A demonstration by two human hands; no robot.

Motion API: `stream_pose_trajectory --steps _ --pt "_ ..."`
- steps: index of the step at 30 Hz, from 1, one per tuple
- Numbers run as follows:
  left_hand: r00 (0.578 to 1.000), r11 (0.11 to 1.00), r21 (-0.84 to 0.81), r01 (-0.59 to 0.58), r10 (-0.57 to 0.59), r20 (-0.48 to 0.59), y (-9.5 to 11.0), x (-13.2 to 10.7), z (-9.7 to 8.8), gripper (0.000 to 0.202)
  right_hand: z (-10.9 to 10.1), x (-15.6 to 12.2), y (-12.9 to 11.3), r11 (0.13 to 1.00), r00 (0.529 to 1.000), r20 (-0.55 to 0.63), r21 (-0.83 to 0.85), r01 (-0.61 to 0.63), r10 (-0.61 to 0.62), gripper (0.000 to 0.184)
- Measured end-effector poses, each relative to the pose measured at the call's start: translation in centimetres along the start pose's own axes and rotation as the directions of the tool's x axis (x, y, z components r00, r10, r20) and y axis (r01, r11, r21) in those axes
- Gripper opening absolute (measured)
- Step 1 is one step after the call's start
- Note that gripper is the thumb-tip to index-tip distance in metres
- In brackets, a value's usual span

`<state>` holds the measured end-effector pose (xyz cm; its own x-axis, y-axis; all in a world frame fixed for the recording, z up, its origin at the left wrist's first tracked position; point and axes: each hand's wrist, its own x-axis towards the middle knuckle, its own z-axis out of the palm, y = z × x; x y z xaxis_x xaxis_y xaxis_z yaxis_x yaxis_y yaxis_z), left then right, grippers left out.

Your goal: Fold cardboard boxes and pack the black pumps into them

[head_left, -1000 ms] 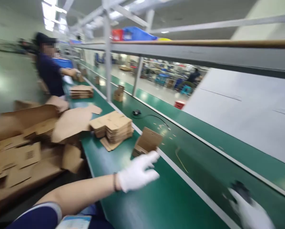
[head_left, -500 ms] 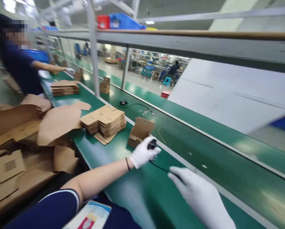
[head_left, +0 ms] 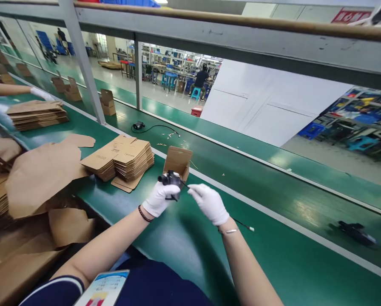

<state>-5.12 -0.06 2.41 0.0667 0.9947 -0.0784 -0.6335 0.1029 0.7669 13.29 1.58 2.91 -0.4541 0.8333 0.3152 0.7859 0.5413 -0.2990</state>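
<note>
My left hand (head_left: 158, 200), in a white glove, grips a small black device (head_left: 170, 179) with a round protruding part; its exact kind is unclear. A thin black cable (head_left: 184, 183) runs from the device to my right hand (head_left: 208, 205), also gloved, whose fingers pinch it. Beyond that hand the cable's white plug (head_left: 251, 229) hangs over the green work surface. Just behind the device stands an open cardboard box (head_left: 178, 158) with its lid up, partly hidden by my left hand. To the left lies a stack of flat folded cartons (head_left: 135, 157).
On the green conveyor belt (head_left: 257, 187) lie another black device (head_left: 138, 125) with its cable and, at right, a blurred black object (head_left: 356, 233). Open boxes (head_left: 107, 102) stand farther left, near a co-worker's gloved hand (head_left: 42, 93). A metal post (head_left: 82, 63) rises at the bench edge.
My view has swung right. My two hands have come closer together, with the black device now in front of the open box. My right hand has moved along the cable toward the device.
</note>
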Motion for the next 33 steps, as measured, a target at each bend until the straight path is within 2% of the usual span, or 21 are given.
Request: stream_pose_trajectory --steps 2,3,5,6,8,10,12,13,15,17,20,22,23,25,28,30,33 --pt "0.994 0.977 -0.212 0.035 -0.055 -0.093 0.4 0.7 -0.8 0.031 0.1 -1.8 -1.6 0.986 0.981 0.142 -0.074 0.147 -0.135 0.027" --pt "0.99 0.966 -0.253 0.046 -0.077 -0.114 0.5 0.9 -1.1 0.028 -0.4 -2.5 -2.6 0.966 0.953 0.21 -0.089 0.242 -0.22 0.026" --pt "0.989 0.986 -0.164 0.036 -0.059 -0.138 0.5 1.0 -1.5 0.037 -2.0 -3.3 -4.5 0.912 0.892 0.276 -0.1 0.397 -0.358 0.026" --pt "0.991 0.998 -0.053 0.014 -0.021 -0.132 0.4 0.8 -1.6 0.046 -3.0 -3.2 -5.2 0.897 0.884 0.256 -0.109 0.429 -0.391 0.027" --pt "1.0 0.981 0.193 -0.01 0.015 -0.022 0.2 0.1 -1.5 0.071 -4.8 -1.8 -5.6 0.915 0.92 0.123 -0.122 0.386 -0.372 0.029" --pt "0.983 0.934 0.356 -0.042 -0.026 0.182 0.1 -0.9 -1.3 0.1 -5.6 0.6 -4.8 0.968 0.968 -0.018 -0.027 0.25 -0.251 0.026" --pt "0.938 0.901 0.424 -0.089 -0.068 0.341 0.0 -1.8 -1.2 0.117 -4.8 2.9 -3.4 0.979 0.995 -0.032 0.181 0.095 -0.091 0.026" --pt "0.927 0.899 0.425 -0.101 -0.07 0.369 0.0 -2.1 -1.1 0.118 -4.0 3.6 -2.7 0.961 1.0 0.0 0.276 0.024 -0.025 0.028" --pt "0.942 0.929 0.363 -0.077 -0.051 0.331 0.2 -2.2 -1.3 0.105 -1.8 4.1 -1.8 0.931 0.997 0.07 0.36 -0.066 0.044 0.032" --pt "0.977 0.98 0.199 -0.028 -0.016 0.213 0.5 -1.7 -1.8 0.08 0.3 3.2 -1.7 0.955 0.995 0.097 0.292 -0.057 0.029 0.032" --pt "1.0 0.993 -0.117 -0.018 0.019 0.006 1.3 -0.5 -3.0 0.046 1.6 0.7 -2.7 0.993 0.975 0.188 0.048 0.111 -0.118 0.031" --pt "0.999 0.972 -0.235 -0.01 -0.002 -0.05 1.7 0.0 -3.5 0.035 1.3 -0.6 -3.5 0.97 0.948 0.235 -0.066 0.234 -0.213 0.032" --pt "0.999 0.973 -0.232 -0.013 0.001 -0.051 1.8 0.1 -3.6 0.036 0.9 -0.9 -3.9 0.96 0.946 0.216 -0.086 0.266 -0.243 0.033" --pt "0.998 0.99 -0.126 -0.057 0.053 -0.035 1.4 0.0 -3.3 0.05 0.1 -0.6 -4.6 0.965 0.964 0.094 -0.059 0.254 -0.248 0.034" --pt "0.979 0.966 0.166 -0.198 0.204 -0.017 -0.1 0.2 -2.2 0.075 -0.4 1.7 -4.9 0.986 0.988 -0.057 0.069 0.149 -0.146 0.04" --pt "0.949 0.875 0.383 -0.297 0.316 0.013 -0.8 1.1 -1.4 0.08 -0.5 3.9 -4.4 0.986 0.992 -0.096 0.14 0.094 -0.081 0.041" --pt "0.875 0.609 0.656 -0.447 0.452 0.176 0.0 3.3 -0.9 0.082 -1.0 7.3 -2.7 0.984 0.984 -0.174 0.167 0.068 -0.039 0.03"
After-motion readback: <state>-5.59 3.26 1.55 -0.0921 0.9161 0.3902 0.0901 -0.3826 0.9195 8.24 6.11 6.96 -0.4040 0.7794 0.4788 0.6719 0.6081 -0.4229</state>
